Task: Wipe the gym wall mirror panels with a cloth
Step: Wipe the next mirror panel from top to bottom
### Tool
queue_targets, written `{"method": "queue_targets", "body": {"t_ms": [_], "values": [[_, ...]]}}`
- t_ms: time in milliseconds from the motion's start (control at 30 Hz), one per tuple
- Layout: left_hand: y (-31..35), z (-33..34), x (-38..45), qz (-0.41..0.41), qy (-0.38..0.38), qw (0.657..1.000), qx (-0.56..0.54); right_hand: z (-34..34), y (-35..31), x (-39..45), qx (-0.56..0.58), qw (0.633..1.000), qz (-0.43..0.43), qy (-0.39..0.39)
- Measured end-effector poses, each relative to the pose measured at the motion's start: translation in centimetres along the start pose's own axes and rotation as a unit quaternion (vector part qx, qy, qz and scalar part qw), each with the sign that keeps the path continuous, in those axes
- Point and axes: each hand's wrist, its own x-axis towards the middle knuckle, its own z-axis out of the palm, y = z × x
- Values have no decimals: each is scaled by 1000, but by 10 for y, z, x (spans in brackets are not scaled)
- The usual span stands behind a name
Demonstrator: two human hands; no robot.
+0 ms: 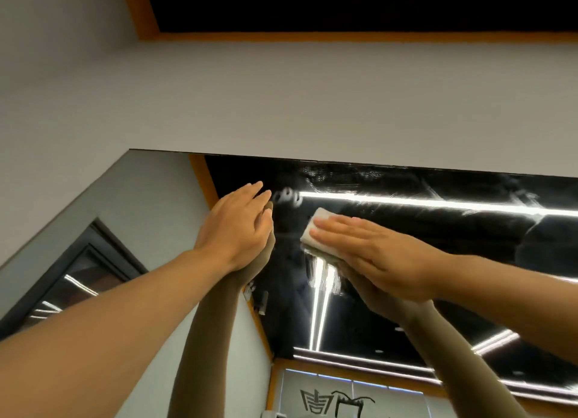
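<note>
- The right hand [372, 248] lies flat, fingers straight, pressing a folded white cloth [314, 230] against the mirror [406, 292].
- The cloth shows under and beyond its fingertips, just below the mirror's top edge.
- The left hand [237, 226], near the cloth, rests released on the glass, fingers straight.
- Smears streak the glass above both hands.

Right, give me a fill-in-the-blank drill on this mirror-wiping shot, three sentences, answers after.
1. The folded white cloth lies under the flat fingers of the ____ hand.
2. The left hand rests with straight fingers on the wall mirror and holds ____.
3. Smudges and fingerprint marks show near the mirror's ____ edge.

Missing words: right; nothing; top
</note>
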Motion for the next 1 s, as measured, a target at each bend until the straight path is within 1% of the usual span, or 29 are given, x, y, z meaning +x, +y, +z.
{"method": "queue_targets", "body": {"t_ms": [100,233,300,333,367,433,467,533,600,633,733,800,900,967,1000], "values": [[-10,2,-4,-24,-1,999,-23,-8,24,53,-12,994,84,70],[-12,4,-4,-27,-1,998,-53,-16,42,115,-42,977,185,95],[-14,4,-5,-24,-5,998,-56,-18,30,121,-45,977,180,105],[-16,4,-4,-22,-5,998,-57,-17,19,115,-26,982,152,106],[-17,4,-4,-21,-6,998,-57,-14,7,103,-8,989,107,100],[-18,4,-4,-20,-3,998,-58,-5,-20,69,8,998,6,56],[-18,3,-4,-20,0,998,-57,0,-32,49,24,999,-21,27],[-18,3,-5,-19,5,998,-54,9,-41,19,41,998,-38,-27],[-17,2,-6,-20,6,998,-51,6,-39,10,47,997,-36,-53],[-16,2,-6,-19,3,999,-50,2,-35,17,39,998,-27,-51],[-16,1,-5,-18,0,998,-52,-11,-12,64,-8,1000,27,4],[-16,1,-5,-19,2,998,-56,-18,7,101,-10,996,76,41],[-16,1,-5,-24,2,998,-58,-23,20,137,4,987,142,77],[-16,0,-5,-25,3,998,-56,-22,12,143,22,985,148,85],[-16,0,-5,-25,3,998,-56,-19,5,138,36,987,129,88]]}}
